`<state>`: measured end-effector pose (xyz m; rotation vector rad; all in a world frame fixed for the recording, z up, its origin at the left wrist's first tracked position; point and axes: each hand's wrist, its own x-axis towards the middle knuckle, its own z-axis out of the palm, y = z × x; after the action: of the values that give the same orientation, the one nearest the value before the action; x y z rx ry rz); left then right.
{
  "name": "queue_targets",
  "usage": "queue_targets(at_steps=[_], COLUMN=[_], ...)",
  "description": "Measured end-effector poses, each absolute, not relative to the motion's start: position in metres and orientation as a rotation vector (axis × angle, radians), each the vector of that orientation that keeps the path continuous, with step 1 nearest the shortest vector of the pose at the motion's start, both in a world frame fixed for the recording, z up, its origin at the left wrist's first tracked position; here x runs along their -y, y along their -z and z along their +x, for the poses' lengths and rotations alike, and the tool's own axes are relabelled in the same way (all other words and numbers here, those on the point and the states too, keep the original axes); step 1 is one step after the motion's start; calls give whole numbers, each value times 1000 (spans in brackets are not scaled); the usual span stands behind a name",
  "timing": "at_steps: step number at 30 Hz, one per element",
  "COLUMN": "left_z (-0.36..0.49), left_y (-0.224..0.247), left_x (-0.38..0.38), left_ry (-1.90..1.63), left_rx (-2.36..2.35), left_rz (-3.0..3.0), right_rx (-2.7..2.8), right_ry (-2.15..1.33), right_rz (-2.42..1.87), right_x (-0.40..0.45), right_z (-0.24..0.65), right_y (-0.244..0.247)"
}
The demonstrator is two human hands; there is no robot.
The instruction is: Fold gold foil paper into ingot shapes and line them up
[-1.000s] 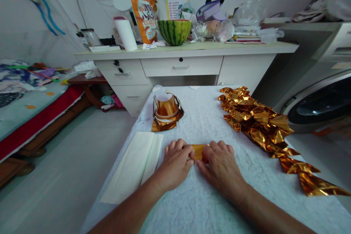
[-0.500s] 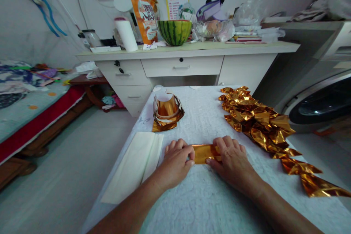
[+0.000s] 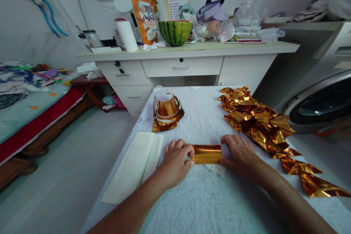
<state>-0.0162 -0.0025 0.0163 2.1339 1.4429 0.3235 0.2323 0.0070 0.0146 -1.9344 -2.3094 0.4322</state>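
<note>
A flat strip of shiny gold foil [image 3: 207, 154] lies across the cloth-covered table between my hands. My left hand [image 3: 178, 159] has its thumb and fingers closed on the strip's left end. At the right end is my right hand [image 3: 238, 153], its thumb and fingers apart, with the thumb tip touching the strip's lower corner. Behind my left hand stands a gold foil roll [image 3: 167, 109] with loose bands around it. Pale folded paper [image 3: 131, 166] lies to the left. A heap of crumpled gold foil pieces [image 3: 257, 120] spreads along the right side.
Beyond the table [image 3: 203, 109] stands a white desk [image 3: 182, 66] carrying half a watermelon [image 3: 174, 32], an orange bag [image 3: 145, 18] and a paper roll [image 3: 127, 36]. A washing machine [image 3: 315, 76] is at the right, a bed [image 3: 35, 117] at the left.
My right hand has slid to the right along the strip, uncovering more of its right end, and its fingers are now off the foil's top. My left hand has stayed in place.
</note>
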Motion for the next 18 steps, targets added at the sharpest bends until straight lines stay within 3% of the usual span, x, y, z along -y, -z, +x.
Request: queue_targets(at_steps=[10,18], left_z=[-16,-16], left_y=[-8,-11], left_x=[3,0], left_ry=[-517,-474], left_rx=[-1490,-1461], left_rz=[2005,2068], right_rx=[2316,2375], right_ry=[-525,-640], right_rz=[-1627,-1503], right_x=[-5,-3], right_z=[234,231], right_y=[-18,-23])
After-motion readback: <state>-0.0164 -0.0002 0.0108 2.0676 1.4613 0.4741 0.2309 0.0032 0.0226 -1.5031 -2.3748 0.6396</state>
